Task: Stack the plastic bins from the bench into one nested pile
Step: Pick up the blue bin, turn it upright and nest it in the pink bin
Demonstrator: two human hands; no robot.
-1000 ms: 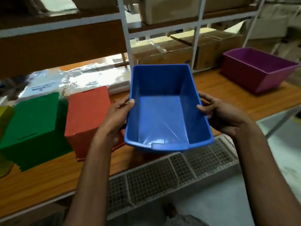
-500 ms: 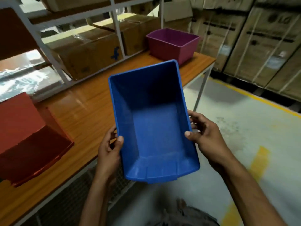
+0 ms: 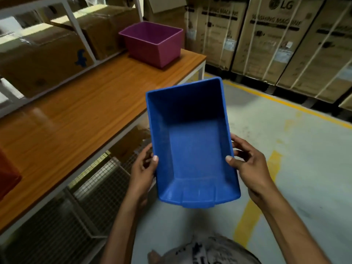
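I hold an empty blue bin (image 3: 192,149) in the air beside the bench, its open side facing me. My left hand (image 3: 142,168) grips its left wall with the thumb over the rim. My right hand (image 3: 247,164) grips the right wall the same way. A purple bin (image 3: 152,44) stands upright at the far right end of the wooden bench (image 3: 66,121). A corner of an orange-red bin (image 3: 7,174) shows at the left edge of the frame.
Cardboard boxes (image 3: 43,58) fill the white shelf frame behind the bench. Wire mesh baskets (image 3: 91,193) sit under the bench. Large strapped washing-machine cartons (image 3: 285,40) line the far side of a grey floor with yellow lines (image 3: 253,202).
The view has swung right along the bench, and the blue bin went with it off the bench edge over the floor. The green bin has left the view; the purple bin looks nearer.
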